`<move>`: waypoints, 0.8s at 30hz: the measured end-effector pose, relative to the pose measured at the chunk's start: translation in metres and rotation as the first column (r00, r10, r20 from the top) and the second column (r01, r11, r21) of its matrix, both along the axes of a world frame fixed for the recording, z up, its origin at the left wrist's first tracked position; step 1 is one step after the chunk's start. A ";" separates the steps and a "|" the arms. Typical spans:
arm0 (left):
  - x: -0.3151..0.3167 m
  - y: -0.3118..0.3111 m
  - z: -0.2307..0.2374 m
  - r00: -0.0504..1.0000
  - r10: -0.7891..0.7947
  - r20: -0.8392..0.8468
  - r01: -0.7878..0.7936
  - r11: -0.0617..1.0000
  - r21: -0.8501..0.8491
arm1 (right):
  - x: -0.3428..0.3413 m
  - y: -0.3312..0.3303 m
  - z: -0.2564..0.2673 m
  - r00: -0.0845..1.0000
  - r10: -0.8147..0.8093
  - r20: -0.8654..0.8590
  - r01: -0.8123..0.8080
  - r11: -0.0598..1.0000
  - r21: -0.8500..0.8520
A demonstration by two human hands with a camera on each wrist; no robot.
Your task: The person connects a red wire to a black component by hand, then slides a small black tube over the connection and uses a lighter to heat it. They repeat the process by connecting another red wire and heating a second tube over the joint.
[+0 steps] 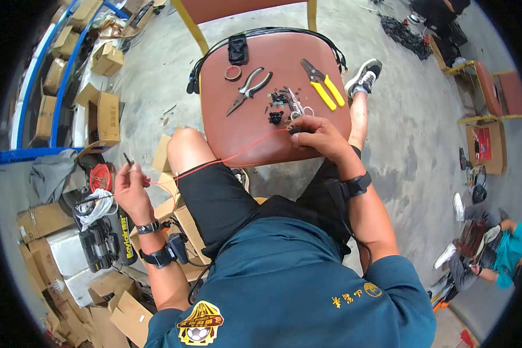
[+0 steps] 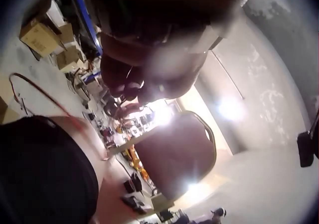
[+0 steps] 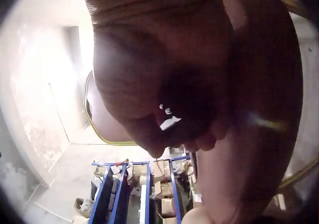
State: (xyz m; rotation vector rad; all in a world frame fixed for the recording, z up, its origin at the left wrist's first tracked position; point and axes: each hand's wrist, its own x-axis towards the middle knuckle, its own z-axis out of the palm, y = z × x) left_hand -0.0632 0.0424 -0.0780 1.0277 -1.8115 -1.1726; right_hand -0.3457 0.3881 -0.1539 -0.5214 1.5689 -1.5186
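Observation:
My left hand [image 1: 133,192] is raised beside my thigh, pinching a thin black cable end [image 1: 127,158] that sticks up past the fingertips. Over the near edge of the chair seat [image 1: 255,152], my right hand [image 1: 322,138] pinches a small black part [image 1: 293,130] between thumb and fingers. A thin red wire [image 1: 238,153] runs from that part across my thigh towards the left hand. In both wrist views the hands are dark, and most of what they hold is hidden.
On the seat lie grey-handled pliers [image 1: 249,91], yellow-handled wire strippers [image 1: 323,86], scissors [image 1: 296,105], a red tape roll [image 1: 232,72], a black case [image 1: 238,50] and small black bits [image 1: 276,117]. Cardboard boxes [image 1: 103,116] stand left; another person [image 1: 504,249] sits right.

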 end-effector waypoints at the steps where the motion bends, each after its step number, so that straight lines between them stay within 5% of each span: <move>1: -0.002 0.005 -0.003 0.997 -0.080 0.020 0.081 0.994 -0.078 | -0.002 -0.001 -0.001 0.998 0.013 -0.058 -0.014 1.000 -0.009; 4: -0.031 0.047 -0.003 0.976 -0.217 -0.007 0.215 0.967 -0.134 | 0.003 -0.013 -0.002 0.998 0.040 -0.041 -0.043 0.997 -0.070; 8: -0.065 0.087 -0.012 0.881 -0.454 -0.132 0.471 0.822 0.321 | 0.020 -0.032 0.001 0.994 0.100 -0.049 -0.105 0.986 -0.132; 10: -0.082 0.109 -0.014 0.903 -0.415 -0.112 0.413 0.766 0.492 | 0.031 -0.038 0.002 0.987 0.061 -0.150 -0.083 0.985 -0.148; 14: -0.101 0.128 -0.026 0.785 -0.616 0.070 0.539 0.734 0.412 | 0.041 -0.036 -0.001 0.934 0.007 -0.358 -0.072 0.983 -0.169; 19: -0.111 0.146 -0.033 0.767 -0.630 -0.121 0.586 0.610 0.534 | 0.044 -0.035 -0.005 0.892 -0.032 -0.451 -0.060 0.981 -0.187; 24: -0.109 0.141 -0.038 0.706 -0.708 0.012 0.620 0.625 0.474 | 0.043 -0.035 -0.007 0.900 0.009 -0.435 -0.090 0.982 -0.166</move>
